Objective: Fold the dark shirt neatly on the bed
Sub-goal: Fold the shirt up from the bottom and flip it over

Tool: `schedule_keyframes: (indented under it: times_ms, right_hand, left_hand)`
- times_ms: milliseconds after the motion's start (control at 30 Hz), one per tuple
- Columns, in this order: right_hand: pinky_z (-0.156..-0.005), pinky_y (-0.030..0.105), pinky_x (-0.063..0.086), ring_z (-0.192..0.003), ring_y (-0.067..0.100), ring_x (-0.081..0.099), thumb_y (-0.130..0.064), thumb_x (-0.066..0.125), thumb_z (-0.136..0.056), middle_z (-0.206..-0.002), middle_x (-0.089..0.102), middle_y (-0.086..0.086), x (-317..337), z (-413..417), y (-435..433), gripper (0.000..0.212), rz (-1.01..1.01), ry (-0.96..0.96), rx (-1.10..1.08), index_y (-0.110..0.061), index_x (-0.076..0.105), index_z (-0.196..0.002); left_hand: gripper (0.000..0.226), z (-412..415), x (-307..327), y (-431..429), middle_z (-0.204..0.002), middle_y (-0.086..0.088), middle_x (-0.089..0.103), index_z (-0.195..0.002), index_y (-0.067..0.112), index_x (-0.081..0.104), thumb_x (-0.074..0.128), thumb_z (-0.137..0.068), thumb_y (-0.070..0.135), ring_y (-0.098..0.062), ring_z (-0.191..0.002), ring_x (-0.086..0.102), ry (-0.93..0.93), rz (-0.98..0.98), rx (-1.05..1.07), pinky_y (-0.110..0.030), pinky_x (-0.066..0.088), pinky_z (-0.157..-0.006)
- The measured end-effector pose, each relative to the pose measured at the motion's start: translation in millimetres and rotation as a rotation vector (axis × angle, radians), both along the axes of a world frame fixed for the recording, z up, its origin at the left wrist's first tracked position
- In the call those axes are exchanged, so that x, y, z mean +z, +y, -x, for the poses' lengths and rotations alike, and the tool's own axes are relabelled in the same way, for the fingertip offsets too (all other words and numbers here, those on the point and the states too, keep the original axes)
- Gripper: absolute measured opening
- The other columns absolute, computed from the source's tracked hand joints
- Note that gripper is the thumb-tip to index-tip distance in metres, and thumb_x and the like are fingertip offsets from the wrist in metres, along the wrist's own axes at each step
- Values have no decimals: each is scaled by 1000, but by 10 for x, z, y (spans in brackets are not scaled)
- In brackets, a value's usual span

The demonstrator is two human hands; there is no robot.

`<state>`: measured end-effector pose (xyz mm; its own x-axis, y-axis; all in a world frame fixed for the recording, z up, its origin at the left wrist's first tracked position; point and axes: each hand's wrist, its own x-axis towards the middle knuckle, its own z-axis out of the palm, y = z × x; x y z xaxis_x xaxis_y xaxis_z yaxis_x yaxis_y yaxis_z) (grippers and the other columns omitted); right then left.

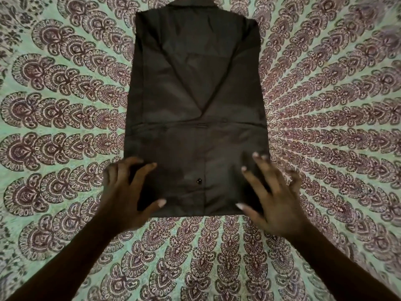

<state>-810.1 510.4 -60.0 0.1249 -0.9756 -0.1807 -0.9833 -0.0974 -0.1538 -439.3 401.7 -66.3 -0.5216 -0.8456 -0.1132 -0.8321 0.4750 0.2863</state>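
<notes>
— Starting at the left hand [130,192]: clenched or loose?
— Loose. Splayed and arched over the near left corner of the dark shirt [195,94], with thumb and forefinger on the cloth and the other fingers bent at the left edge. Clasping nothing.

— And the right hand [275,196]?
— Released too, spread wide with fairly straight fingers across the near right corner. Blurred, so hard to say whether pressing the cloth or just above it. Gripping nothing either way.

— Between the two?
— A small shiny button [198,181], set on a lengthwise seam down the middle of the near part.

— Shape of the shirt?
— A long rectangle, flat in the middle of the bed [65,105]. Sides turned in, giving straight left and right edges. Near part doubled up toward the far end, stopping at a crosswise edge roughly halfway along. Beyond that, two slanting creases joined in a V, point toward the near side. Collar [191,3] at the far end, partly cut off by the top of the view.

— Farther out?
— Pale green bed cover, printed with rows of dark red paisley fanning out from under the shirt on every side. Left forearm [76,257] and right forearm [325,257] reaching in from the near corners.
</notes>
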Motion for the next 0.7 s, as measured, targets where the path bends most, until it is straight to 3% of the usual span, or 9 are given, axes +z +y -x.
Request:
schedule_keyframes:
  times_ms: [67,133,200,300,400,500,533,600,700]
  right_hand:
    - [-107,59,29,-146,31,43,-59,60,-88,-168,29,12,-54,0,250,77,1,-13,145,-19,49,-153]
    - [-107,60,34,-150,29,40,-45,61,-91,-167,34,10,-136,32,382,68,-25,-13,179,-16,52,-151]
    - [-108,59,36,-150,29,40,-37,55,-91,-165,37,10,-155,74,380,63,-41,3,200,-14,53,-149]
    - [-105,51,36,-132,33,59,-30,50,-90,-148,57,15,-58,84,188,50,36,-72,166,-11,61,-134]
    - [-94,43,40,-108,32,62,-27,49,-91,-122,68,18,188,20,-135,41,129,-206,6,-11,53,-128]
    - [-76,38,48,-94,24,53,-25,46,-93,-109,67,12,504,8,-579,38,135,-421,-239,-15,52,-130]
    - [-72,31,50,-89,20,55,-23,45,-96,-105,66,9,601,22,-776,36,159,-494,-309,-15,53,-130]
    - [-70,11,47,-82,9,57,-16,46,-99,-102,67,8,770,48,-1194,30,241,-583,-407,-9,59,-126]
    - [-79,4,45,-87,3,56,-16,49,-100,-107,68,8,898,125,-1912,30,365,-585,-466,-2,65,-121]
  left_hand:
    - [78,-263,-65,165,-137,-19,51,-134,11,57,62,-77,64,-46,-119,54,-59,-20,-192,-57,44,-99]
    - [69,-445,-180,235,-140,-21,56,-134,8,59,64,-79,49,-47,-126,54,-87,-39,-312,-58,44,-103]
    - [59,-512,-230,216,-139,-22,60,-132,7,61,60,-82,39,-46,-129,55,-85,-27,-354,-58,44,-104]
    - [39,-437,-97,81,-124,-17,69,-118,9,66,53,-89,30,-39,-116,63,13,39,-347,-52,44,-98]
    - [33,-276,214,-156,-108,-12,70,-115,5,68,49,-95,25,-26,-97,63,196,-47,-170,-41,52,-87]
    - [30,-51,610,-554,-98,3,66,-123,10,63,48,-104,27,-3,-74,63,387,-190,163,-15,50,-62]
    - [26,43,738,-731,-94,8,67,-125,12,60,50,-106,27,-3,-67,66,444,-184,254,-14,50,-55]
    - [24,217,922,-1092,-91,19,62,-125,10,56,52,-107,24,0,-67,68,532,-163,381,-11,50,-51]
    - [40,414,977,-1737,-97,25,55,-132,0,55,48,-103,27,4,-76,62,563,-91,452,-6,47,-59]
